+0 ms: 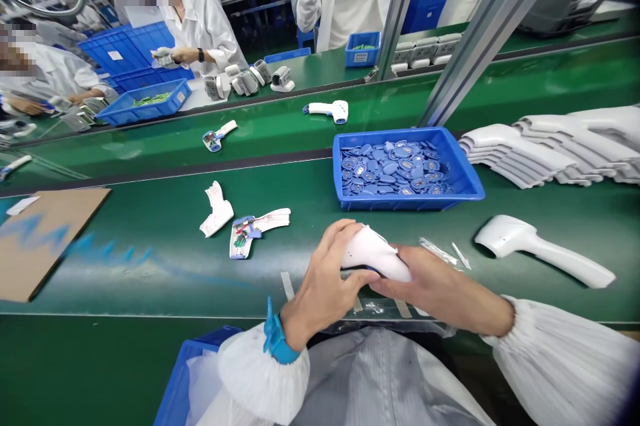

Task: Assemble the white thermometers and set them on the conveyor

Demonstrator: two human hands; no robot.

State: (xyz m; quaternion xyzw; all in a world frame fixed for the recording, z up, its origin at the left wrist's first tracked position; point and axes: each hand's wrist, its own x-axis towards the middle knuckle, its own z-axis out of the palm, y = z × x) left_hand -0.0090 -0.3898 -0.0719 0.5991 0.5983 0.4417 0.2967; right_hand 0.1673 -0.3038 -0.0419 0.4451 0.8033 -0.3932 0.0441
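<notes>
Both my hands grip a white plastic thermometer shell [375, 254] above the green conveyor belt [150, 273]. My left hand [325, 273] wraps its near end, and my right hand [430, 276] holds the other side. Past my right hand lies a larger white handheld thermometer body [540, 249]. A small clear plastic bag [437, 251] sits beside my right fingers. To the left, an open thermometer half with a circuit board and blue parts [255, 229] lies next to a loose white shell piece [217, 209].
A blue tray of small blue parts [407, 169] and a stack of white shells [550, 149] stand beyond my hands. Cardboard [45, 239] lies at the left. A blue crate [195, 373] sits below the belt edge. Co-workers in white coats work along a second belt.
</notes>
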